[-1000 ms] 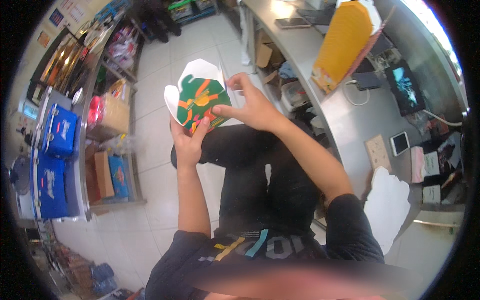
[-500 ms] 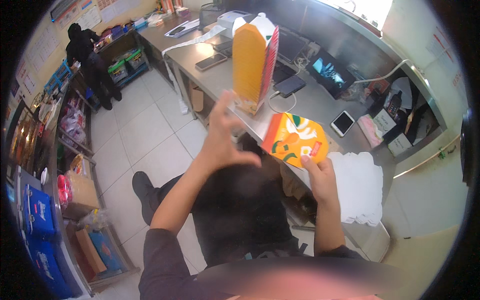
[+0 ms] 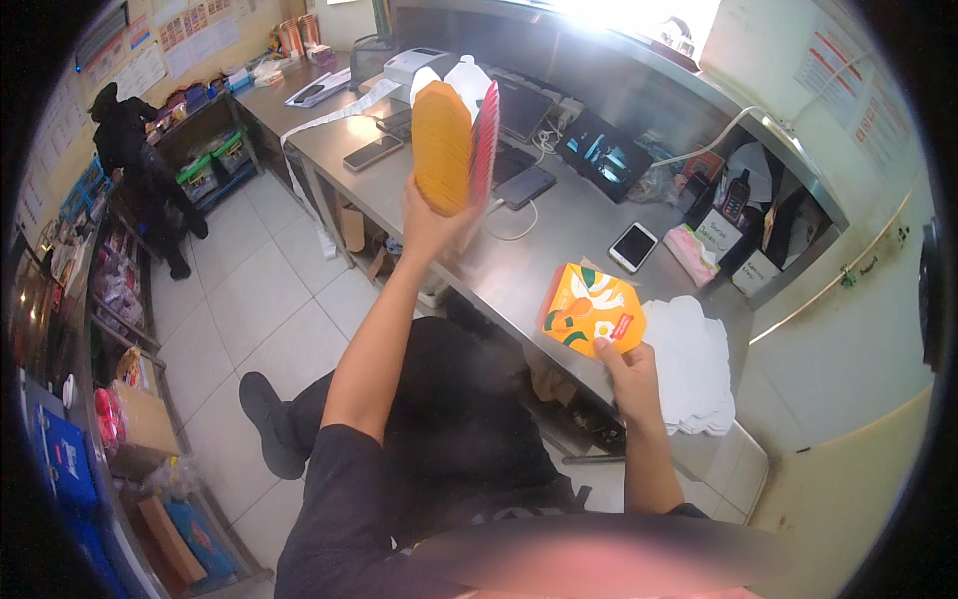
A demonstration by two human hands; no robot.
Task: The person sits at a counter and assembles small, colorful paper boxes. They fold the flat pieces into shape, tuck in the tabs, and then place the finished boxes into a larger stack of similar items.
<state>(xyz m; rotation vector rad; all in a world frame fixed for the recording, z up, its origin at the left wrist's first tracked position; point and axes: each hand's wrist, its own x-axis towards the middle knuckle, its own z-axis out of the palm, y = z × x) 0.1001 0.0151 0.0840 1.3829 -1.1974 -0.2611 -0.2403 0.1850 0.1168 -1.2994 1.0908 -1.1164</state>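
Observation:
My left hand (image 3: 431, 228) grips the near lower end of a tall stack of yellow-orange flat paper cartons (image 3: 441, 145) standing on the steel counter; some fingers are hidden behind it. Against the stack's right side stands a row of pink-red edged cartons (image 3: 483, 150), with white pieces showing behind. My right hand (image 3: 631, 377) pinches a yellow printed paper carton (image 3: 599, 307) by its near right edge, thumb on top. That carton has white, green and orange drawings and is held over the counter's front edge. Beside my right hand lies a pile of white scallop-edged flat cartons (image 3: 687, 364).
On the steel counter (image 3: 559, 245) lie a white phone (image 3: 633, 247), a cabled dark phone (image 3: 525, 187), another phone (image 3: 373, 153) and a lit tablet (image 3: 609, 160). A printer (image 3: 417, 65) stands farther back. A person in black (image 3: 140, 165) stands far left. Shelves line the left.
My left hand has moved from open in the air to the yellow-orange carton stack and closed on it. My right hand still holds the printed carton. The view has shifted slightly.

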